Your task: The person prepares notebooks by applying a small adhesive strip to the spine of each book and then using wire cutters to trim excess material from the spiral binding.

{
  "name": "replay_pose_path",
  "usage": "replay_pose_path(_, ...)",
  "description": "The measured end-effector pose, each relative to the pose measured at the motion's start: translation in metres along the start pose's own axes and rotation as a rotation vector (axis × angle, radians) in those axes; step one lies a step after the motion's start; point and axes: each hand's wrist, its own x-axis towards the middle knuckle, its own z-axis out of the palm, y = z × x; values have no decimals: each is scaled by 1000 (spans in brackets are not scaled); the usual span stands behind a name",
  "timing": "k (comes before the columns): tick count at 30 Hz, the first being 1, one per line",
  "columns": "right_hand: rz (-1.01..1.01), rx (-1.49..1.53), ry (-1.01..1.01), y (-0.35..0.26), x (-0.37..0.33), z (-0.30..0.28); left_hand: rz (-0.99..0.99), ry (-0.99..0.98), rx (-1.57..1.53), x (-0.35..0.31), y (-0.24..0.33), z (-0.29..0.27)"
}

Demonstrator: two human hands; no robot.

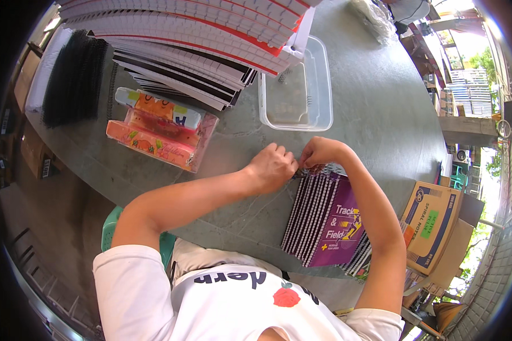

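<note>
My left hand [272,168] is curled closed above the grey table, just past the far left corner of a stack of spiral notebooks [331,224] with purple covers. Right beside it, my right hand [324,152] pinches at the stack's far edge, thumb and fingers together. The two hands nearly meet over a small dark, patterned bit; fingers cover most of it, so what each holds cannot be made out. White binding coils run along the stack's left side. More notebooks [358,262] peek out from under its near right corner.
A clear plastic tub [326,85] with a few thin coils stands beyond my hands. To the left lie an orange-and-pink plastic box [159,149], tall piles of ruled paper [188,42] and a bundle of black coils [77,79]. Cardboard cartons [429,227] stand at the right.
</note>
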Motion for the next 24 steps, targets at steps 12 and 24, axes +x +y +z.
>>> replay_pose_path(12,5,45,6,-2,-8,-1,73,389,141,-5,-4,-4)
replay_pose_path(24,29,-47,-74,4,-2,-3,-44,125,-61,-4,-1,5)
